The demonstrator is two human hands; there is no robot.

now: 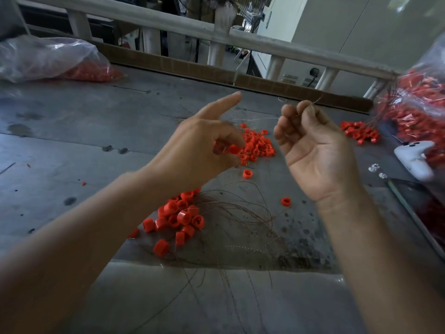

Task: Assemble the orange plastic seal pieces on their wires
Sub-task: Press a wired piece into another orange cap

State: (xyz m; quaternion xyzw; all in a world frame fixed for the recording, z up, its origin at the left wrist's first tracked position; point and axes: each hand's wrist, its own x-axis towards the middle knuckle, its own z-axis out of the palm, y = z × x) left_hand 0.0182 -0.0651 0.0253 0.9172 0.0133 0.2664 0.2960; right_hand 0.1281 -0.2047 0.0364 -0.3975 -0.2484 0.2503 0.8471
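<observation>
My left hand (197, 145) is raised over the table and pinches a small orange seal piece (234, 149) between thumb and lower fingers, its index finger pointing straight out. My right hand (313, 145) is lifted palm-up beside it and pinches the end of a thin wire (265, 118) at its fingertips; the wire runs left toward the left hand. Under the hands lie a pile of orange seal pieces (258, 147), a nearer pile (178, 219) and a loose bundle of thin wires (243, 213).
A grey worn table (72, 141) carries a clear bag of orange pieces (53, 61) at the far left and a bag of finished seals (419, 109) at the right. A white controller (414, 157) and a dark tray edge (414, 213) sit at right. A railing (216, 37) borders the back.
</observation>
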